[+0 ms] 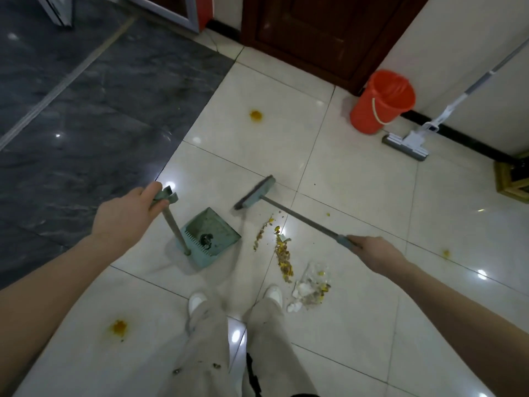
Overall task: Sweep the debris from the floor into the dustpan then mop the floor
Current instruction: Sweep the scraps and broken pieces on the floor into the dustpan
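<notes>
On pale tiled floor [357, 181], seen from above: dustpan [213, 236] is held by left hand [128, 213], fingers curled round the top of its upright handle. Broom [254, 193] is held by right hand [372, 252], fingers wrapped round the grip end. Debris [283, 253] lies in a streak just right of the pan, w/ a crumpled wrapper pile [310, 285] near the shoes. A little dirt is in the pan already.

Sweeping is judged the step in hand. Pan lip should be pressed flat to the tile & turned toward the streak. Short, low strokes are advised so bits aren't flicked past.

Mop [406, 141] & red bucket [380, 101] are parked by the wall; yellow stains [255, 115] are left for mopping. Mop handle top is cut off at the frame edge. Bucket contents can't be seen. Broom head is blurred, so bristle contact w/ floor is unclear.
</notes>
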Available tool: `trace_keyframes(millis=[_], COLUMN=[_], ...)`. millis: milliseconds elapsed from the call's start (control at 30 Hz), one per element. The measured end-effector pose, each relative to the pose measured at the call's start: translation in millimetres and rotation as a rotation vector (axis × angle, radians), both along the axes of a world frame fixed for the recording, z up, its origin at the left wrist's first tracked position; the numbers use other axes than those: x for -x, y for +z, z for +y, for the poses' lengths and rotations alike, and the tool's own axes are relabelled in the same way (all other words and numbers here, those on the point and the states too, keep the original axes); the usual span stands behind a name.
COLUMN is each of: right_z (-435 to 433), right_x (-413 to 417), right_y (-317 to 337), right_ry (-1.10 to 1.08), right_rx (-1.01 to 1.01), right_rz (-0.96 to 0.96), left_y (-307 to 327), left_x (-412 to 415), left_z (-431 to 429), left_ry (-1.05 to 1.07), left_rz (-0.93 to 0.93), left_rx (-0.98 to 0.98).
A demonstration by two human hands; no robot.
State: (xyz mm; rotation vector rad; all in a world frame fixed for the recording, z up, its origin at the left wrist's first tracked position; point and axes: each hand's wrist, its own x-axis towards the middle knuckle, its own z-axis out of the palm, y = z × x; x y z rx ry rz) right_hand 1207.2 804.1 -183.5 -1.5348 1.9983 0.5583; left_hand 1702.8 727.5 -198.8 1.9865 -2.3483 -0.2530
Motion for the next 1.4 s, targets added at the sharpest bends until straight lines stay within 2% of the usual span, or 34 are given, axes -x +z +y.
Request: trace_keyframes(millis=[133, 267, 400, 500, 867, 967, 1067, 1200, 1400], right_z=[-60.5, -116.6, -145.4, -134.2, 40.6, 106.6, 173.7, 251.7, 301.2], right_x=[-5.4, -4.3, 3.4, 22.2, 60.7, 56.0, 50.0, 38.5, 37.1], right_y=[-12.8, -38.0, -62.4, -81.1, -104.4, -99.0, -90.3, -73.9, -45.6], right_ry=[0.021, 0.037, -0.016, -0.034, -0.138, -0.158, -0.22, -0.268, -0.263], right_rx=[0.071, 0.063, 0.028, -0.033, -0.041, -0.059, -0.076, -0.109, -0.087], right_rz=[-0.054, -0.031, -0.053, -0.025, -0.053, -0.055, -0.052, -0.023, -0.014], left_y=[-8.5, -17.7, -18.2, -22.3, -8.9, -2.7, 3.8, 11.5, 16.3], left_x=[18.9, 48.6, 80.8, 98.4, 124.4, 123.4, 115.7, 104.2, 90.3], left_z=[-1.9, -0.6, 7.2, 7.8, 43.2, 71.8, 105.2, 145.3, 196.0], left_ry=[-0.105, -0.09, -0.235, -0.093, -0.136, -0.224, -0.207, -0.246, -0.274], left_rz=[-0.16, -0.173, -0.253, -0.197, -0.118, -0.161, -0.185, -0.167, -0.096], left_rx=[0.055, 0.056, 0.091, -0.037, -0.056, -0.03, -0.103, -0.104, -0.011])
